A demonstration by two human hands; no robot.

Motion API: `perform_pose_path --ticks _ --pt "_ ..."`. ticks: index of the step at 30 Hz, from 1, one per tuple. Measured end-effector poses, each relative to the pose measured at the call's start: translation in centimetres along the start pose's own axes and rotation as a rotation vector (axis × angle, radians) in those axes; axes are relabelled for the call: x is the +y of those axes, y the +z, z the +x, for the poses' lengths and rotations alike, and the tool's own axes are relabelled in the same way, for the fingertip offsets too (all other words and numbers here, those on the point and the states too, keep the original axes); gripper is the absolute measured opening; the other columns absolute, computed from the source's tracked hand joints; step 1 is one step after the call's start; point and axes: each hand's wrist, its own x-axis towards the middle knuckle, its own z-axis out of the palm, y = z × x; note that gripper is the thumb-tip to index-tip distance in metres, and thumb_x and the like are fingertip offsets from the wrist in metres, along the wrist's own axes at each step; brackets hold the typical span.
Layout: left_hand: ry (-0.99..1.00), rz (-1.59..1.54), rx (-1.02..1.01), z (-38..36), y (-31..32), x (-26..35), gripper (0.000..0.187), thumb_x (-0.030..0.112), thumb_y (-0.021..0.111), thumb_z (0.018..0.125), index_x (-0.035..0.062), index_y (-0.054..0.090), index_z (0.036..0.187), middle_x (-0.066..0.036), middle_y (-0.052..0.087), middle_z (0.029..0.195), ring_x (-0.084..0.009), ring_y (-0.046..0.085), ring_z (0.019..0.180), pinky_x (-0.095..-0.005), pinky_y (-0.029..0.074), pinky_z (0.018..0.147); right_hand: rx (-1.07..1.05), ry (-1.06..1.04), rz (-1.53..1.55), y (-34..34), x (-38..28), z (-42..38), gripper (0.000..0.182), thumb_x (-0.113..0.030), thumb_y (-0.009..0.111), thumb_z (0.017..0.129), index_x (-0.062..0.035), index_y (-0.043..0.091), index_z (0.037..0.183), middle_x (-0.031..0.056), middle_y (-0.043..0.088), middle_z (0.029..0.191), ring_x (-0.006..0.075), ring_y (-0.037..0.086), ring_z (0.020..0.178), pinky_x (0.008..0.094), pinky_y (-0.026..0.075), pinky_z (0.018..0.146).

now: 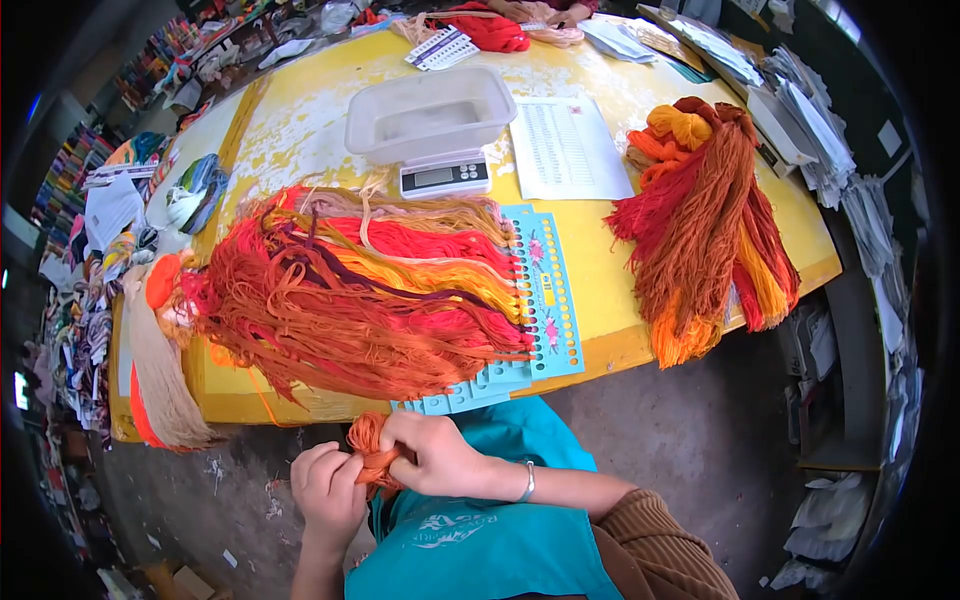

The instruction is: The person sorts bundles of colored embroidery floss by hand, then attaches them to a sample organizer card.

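Just off the table's front edge, over my teal apron, a bundled skein of rust-orange thread [368, 432] is gripped from both sides. My left hand [328, 490] has its fingers curled round the lower left of the skein. From the right, my right hand [440, 455] pinches it, fingers closed. Above them on the table lies a wide spread of red, rust, yellow and dark purple thread [370, 300]. Its right ends run to light-blue punched thread cards [548, 295], which are stacked and overlap.
A kitchen scale [445, 178] carries a clear plastic tub [430, 115]. Beside it lies a printed sheet [570, 150]. More orange and red skeins [710, 220] hang over the table's right edge. Beige thread [165, 370] droops at the left corner. Another person's hands [565, 14] show at the far side.
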Motion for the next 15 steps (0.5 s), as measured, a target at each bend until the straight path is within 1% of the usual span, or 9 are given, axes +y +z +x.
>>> perform_pose_path --ticks 2,3,4,6,7,10,11,13,15 --pt "0.031 0.033 0.075 0.1 -0.2 0.3 0.021 -0.002 0.064 0.072 0.0029 0.061 0.092 -0.010 0.058 0.091 -0.0322 0.058 0.090 -0.0430 0.048 0.078 0.019 0.396 0.490 0.6 1.0 -0.1 0.015 0.007 0.056 0.074 -0.0018 0.055 0.087 0.0037 0.058 0.081 0.0129 0.057 0.071 0.0295 0.045 0.057" --pt "0.030 -0.071 0.108 0.3 -0.5 0.7 0.017 0.000 0.065 0.072 0.0036 0.060 0.088 -0.010 0.059 0.091 -0.0312 0.060 0.088 -0.0422 0.048 0.077 0.002 0.492 0.717 1.4 2.4 -0.4 0.013 0.005 0.052 0.078 -0.0015 0.056 0.088 0.0025 0.060 0.086 0.0085 0.056 0.078 0.0256 0.046 0.064" --pt "0.029 -0.174 0.140 0.4 -0.5 1.1 0.013 0.002 0.066 0.073 0.0043 0.059 0.084 -0.009 0.060 0.091 -0.0303 0.061 0.087 -0.0415 0.048 0.077 0.001 0.492 0.715 1.7 3.0 -0.4 0.013 0.005 0.052 0.078 -0.0015 0.056 0.088 0.0025 0.060 0.086 0.0085 0.056 0.078 0.0256 0.046 0.064" --pt "-0.040 -0.552 0.139 0.1 0.1 1.6 0.012 0.000 0.064 0.075 0.0032 0.057 0.083 -0.011 0.061 0.086 -0.0300 0.061 0.081 -0.0392 0.049 0.074 -0.098 0.607 1.031 2.0 3.7 -0.4 0.015 0.002 0.050 0.082 -0.0010 0.057 0.095 0.0049 0.062 0.090 0.0098 0.057 0.081 0.0242 0.047 0.072" --pt "-0.099 -0.706 0.106 -0.1 0.2 1.9 0.012 -0.001 0.064 0.075 0.0026 0.056 0.083 -0.012 0.062 0.084 -0.0296 0.061 0.080 -0.0385 0.049 0.073 -0.158 0.581 1.110 2.7 4.1 -0.5 0.018 0.000 0.049 0.085 -0.0006 0.057 0.101 0.0059 0.063 0.094 0.0108 0.058 0.086 0.0246 0.048 0.077" --pt "-0.401 -1.031 0.021 -0.8 0.3 1.5 0.009 -0.004 0.059 0.077 -0.0001 0.054 0.083 -0.014 0.062 0.084 -0.0241 0.060 0.076 -0.0328 0.047 0.072 -0.178 0.691 1.159 3.3 3.6 -0.5 0.015 0.000 0.052 0.085 -0.0025 0.059 0.098 0.0014 0.061 0.085 0.0080 0.056 0.076 0.0226 0.046 0.067" --pt "-0.527 -0.925 0.039 -1.2 0.4 1.1 0.004 -0.002 0.054 0.083 -0.0003 0.054 0.086 -0.011 0.062 0.084 -0.0169 0.057 0.075 -0.0288 0.046 0.071 -0.150 0.676 1.125 3.5 4.0 -0.7 0.016 -0.001 0.051 0.090 -0.0014 0.056 0.105 0.0031 0.061 0.092 0.0099 0.058 0.082 0.0241 0.048 0.074" --pt "-0.934 -0.949 0.194 -0.8 0.6 1.1 0.006 0.001 0.050 0.087 0.0005 0.055 0.091 -0.006 0.060 0.085 -0.0098 0.054 0.075 -0.0250 0.045 0.070 -0.014 0.546 0.924 3.6 4.0 -0.3 0.022 -0.008 0.053 0.093 -0.0008 0.052 0.114 0.0076 0.060 0.107 0.0145 0.058 0.102 0.0287 0.046 0.092" --pt "-0.923 -1.038 0.269 -1.0 1.4 0.1 0.007 0.003 0.049 0.091 0.0011 0.055 0.094 -0.002 0.058 0.085 -0.0056 0.051 0.074 -0.0218 0.044 0.069 -0.033 0.359 0.710 2.4 2.8 -0.2 0.030 -0.014 0.055 0.095 0.0001 0.050 0.121 0.0093 0.058 0.111 0.0154 0.056 0.106 0.0312 0.045 0.095"
